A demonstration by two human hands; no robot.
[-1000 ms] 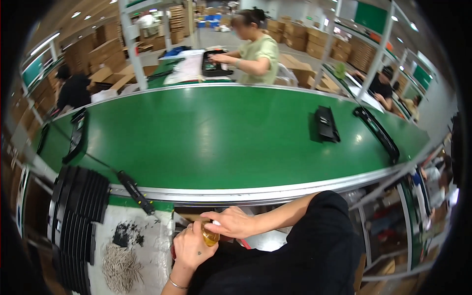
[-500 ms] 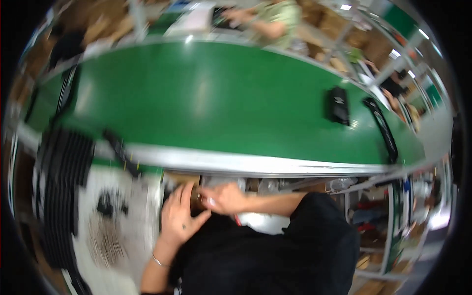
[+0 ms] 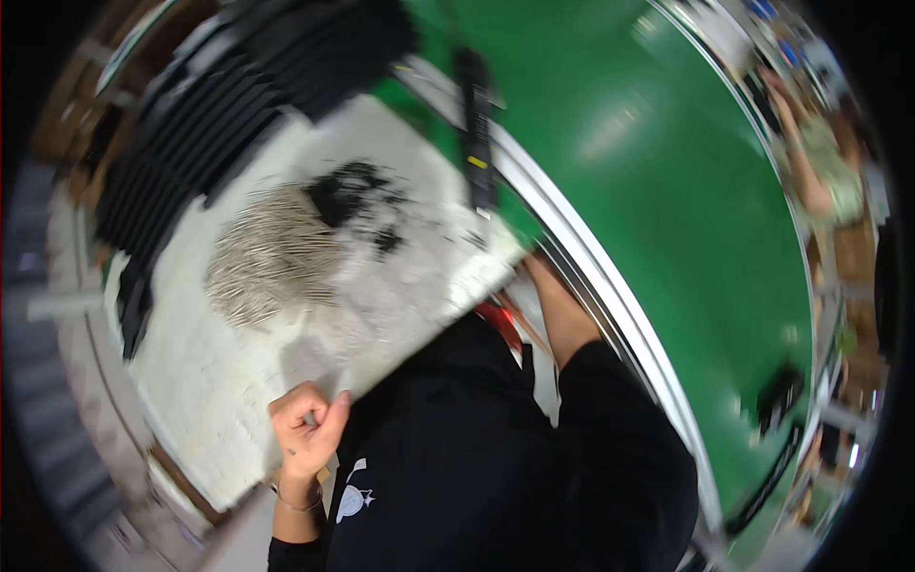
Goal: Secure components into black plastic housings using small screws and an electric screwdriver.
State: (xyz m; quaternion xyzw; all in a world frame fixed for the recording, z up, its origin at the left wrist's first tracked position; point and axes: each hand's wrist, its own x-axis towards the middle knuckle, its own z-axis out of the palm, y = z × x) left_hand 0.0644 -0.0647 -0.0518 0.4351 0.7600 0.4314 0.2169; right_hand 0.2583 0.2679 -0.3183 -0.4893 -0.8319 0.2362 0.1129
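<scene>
My left hand (image 3: 308,434) is at the near edge of the white worktable (image 3: 200,400), closed with its fingers curled in; whatever is in it, if anything, is hidden. A heap of thin silvery pins or rods (image 3: 272,257) lies on the table beyond that hand. Beside the heap are scattered small black pieces (image 3: 343,195). My right forearm (image 3: 562,305) reaches to the table's right corner, where the hand and its fingers are hidden. Close to this forearm is a red object (image 3: 502,324), partly covered.
Stacked black bars (image 3: 191,153) line the table's far left side. A long black part with a yellow mark (image 3: 475,133) lies across the far right edge. The green conveyor belt (image 3: 667,238) runs along the right, bearing a black case (image 3: 780,396). Beyond it, a person (image 3: 824,167) works.
The view has swung left toward the white table. My hands, close together before, are apart: the left is over the table's near edge, the right is down at its corner.
</scene>
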